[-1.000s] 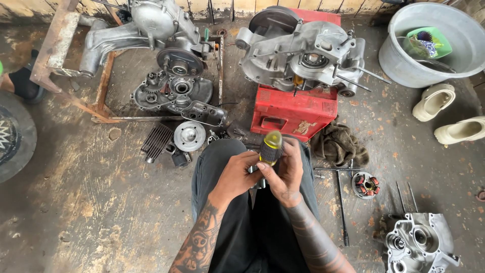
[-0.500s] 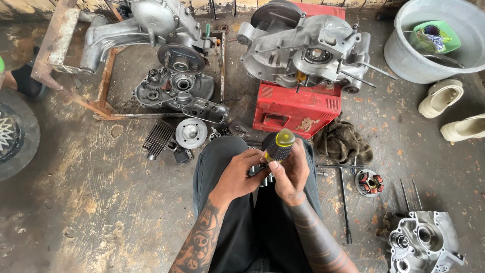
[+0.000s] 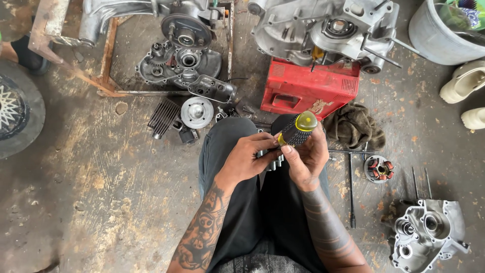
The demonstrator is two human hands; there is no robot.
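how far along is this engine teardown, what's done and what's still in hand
Done: the engine is already apart, with the crankcase half, finned cylinder and stator spread over the floor. In hand: the left hand and right hand hold a yellow-and-black screwdriver over a small metal part that I cannot identify. Left: the big engine case sits on the red box, untouched.

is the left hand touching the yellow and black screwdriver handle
Touching. The head view shows the left hand with its fingertips against the lower end of the screwdriver handle, while the right hand wraps it from behind.
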